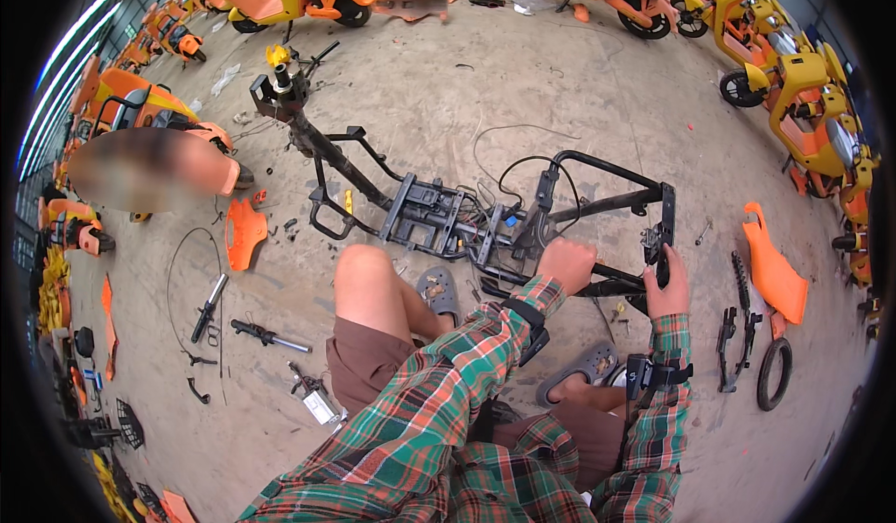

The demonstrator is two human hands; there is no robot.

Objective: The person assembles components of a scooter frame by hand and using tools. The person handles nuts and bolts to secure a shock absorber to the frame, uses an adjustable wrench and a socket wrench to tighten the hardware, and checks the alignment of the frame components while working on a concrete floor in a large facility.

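A stripped black scooter frame (347, 170) lies across the floor in front of me, its steering head at the far left and its rear end at the right. My left hand (567, 264) is closed in a fist over the rear part, beside the wiring (541, 220); what it holds, if anything, is hidden. At the rear end of the frame, my right hand (668, 288) has thumb and fingers curled around the upright end piece, just below a small metal latch-like part (652, 239). Under the seat section, a blue connector (511, 222) shows among the cables.
Two shock absorbers (211, 306) (271, 335), a cable and an orange panel (245, 234) lie to the left. On the right are another orange panel (777, 266), a black swingarm (737, 336) and a tyre (774, 375). Yellow-orange scooters (812, 150) stand around.
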